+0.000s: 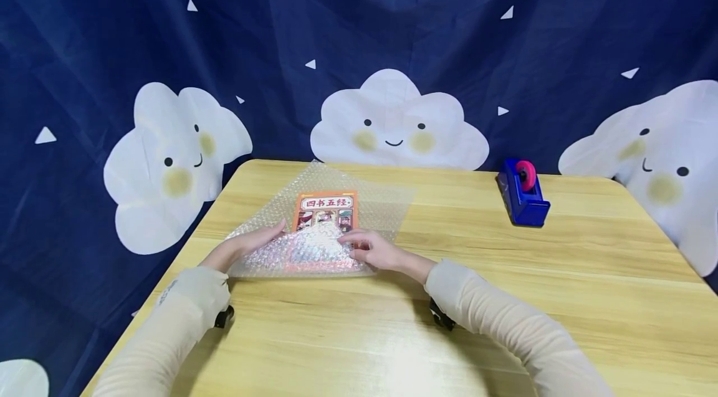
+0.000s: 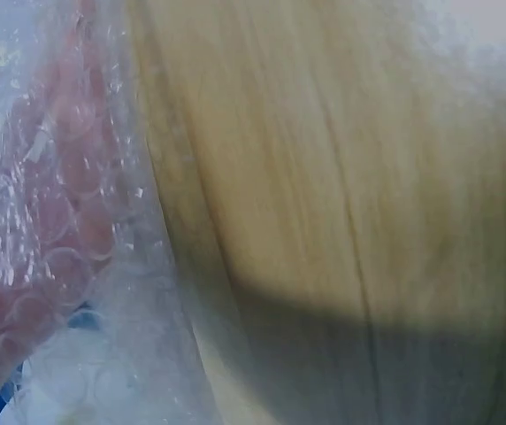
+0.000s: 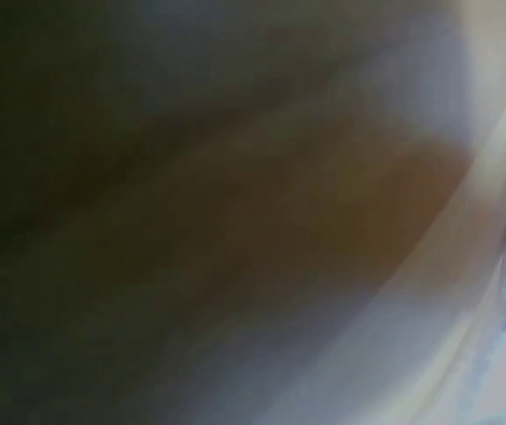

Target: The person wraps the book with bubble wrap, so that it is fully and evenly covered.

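A clear sheet of bubble wrap (image 1: 378, 204) lies on the table, with an orange-covered book (image 1: 327, 199) on it. The near part of the wrap is folded up over the book's lower half, and the title stays uncovered. At the fold's left side my left hand (image 1: 252, 242) holds the wrap; in the left wrist view its fingers (image 2: 80, 159) show pinkish through the bubbles. On the other side my right hand (image 1: 377, 250) pinches the flap beside the book's right edge. The right wrist view is mostly dark and blurred, with a bit of finger at its right edge.
A blue tape dispenser (image 1: 524, 197) with a pink roll stands toward the back right of the wooden table (image 1: 589, 272). Behind the table hangs a dark blue curtain (image 1: 359, 10) printed with smiling clouds.
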Motion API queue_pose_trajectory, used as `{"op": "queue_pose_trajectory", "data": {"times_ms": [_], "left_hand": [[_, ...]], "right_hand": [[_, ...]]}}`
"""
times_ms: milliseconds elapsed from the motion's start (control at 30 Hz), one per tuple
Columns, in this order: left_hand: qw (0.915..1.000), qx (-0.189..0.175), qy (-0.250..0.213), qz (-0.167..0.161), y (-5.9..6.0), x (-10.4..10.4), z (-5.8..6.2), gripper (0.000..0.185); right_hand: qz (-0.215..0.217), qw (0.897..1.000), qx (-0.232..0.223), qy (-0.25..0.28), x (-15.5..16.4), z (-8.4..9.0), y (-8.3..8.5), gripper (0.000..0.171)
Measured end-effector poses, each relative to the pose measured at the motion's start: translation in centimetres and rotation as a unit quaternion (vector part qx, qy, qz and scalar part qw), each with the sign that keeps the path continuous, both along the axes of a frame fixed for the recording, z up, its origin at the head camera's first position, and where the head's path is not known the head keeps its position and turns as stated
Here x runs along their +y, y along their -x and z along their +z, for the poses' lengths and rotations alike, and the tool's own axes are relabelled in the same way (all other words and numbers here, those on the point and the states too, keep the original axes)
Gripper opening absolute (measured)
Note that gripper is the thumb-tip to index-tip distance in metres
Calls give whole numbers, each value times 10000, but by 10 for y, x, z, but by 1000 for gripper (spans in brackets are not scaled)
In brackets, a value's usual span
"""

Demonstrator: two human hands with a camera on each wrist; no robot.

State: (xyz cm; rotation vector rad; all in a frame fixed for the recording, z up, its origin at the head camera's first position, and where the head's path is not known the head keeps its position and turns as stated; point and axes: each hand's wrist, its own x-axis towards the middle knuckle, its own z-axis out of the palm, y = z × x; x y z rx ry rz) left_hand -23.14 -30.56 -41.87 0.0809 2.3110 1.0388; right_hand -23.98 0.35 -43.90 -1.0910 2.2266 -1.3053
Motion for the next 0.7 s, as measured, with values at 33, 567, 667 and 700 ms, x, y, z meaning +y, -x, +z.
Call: {"op": "queue_pose_trajectory", "data": {"times_ms": [33, 567, 667, 700], "left_hand": [[9999, -91, -28, 52, 1, 1, 1, 82], [9873, 1272, -195, -935, -2, 6, 2, 51], [9731, 2036, 29, -1078, -6, 11, -2, 46], [9689, 2225, 78, -1083, -8, 12, -3, 44]], "right_hand": [[8, 10000, -14, -23, 0, 0, 1, 37], [172, 9982, -358, -447, -8, 1, 13, 39], [214, 9978, -422, -471, -8, 1, 15, 39], [223, 9975, -454, -485, -8, 0, 15, 40]]}}
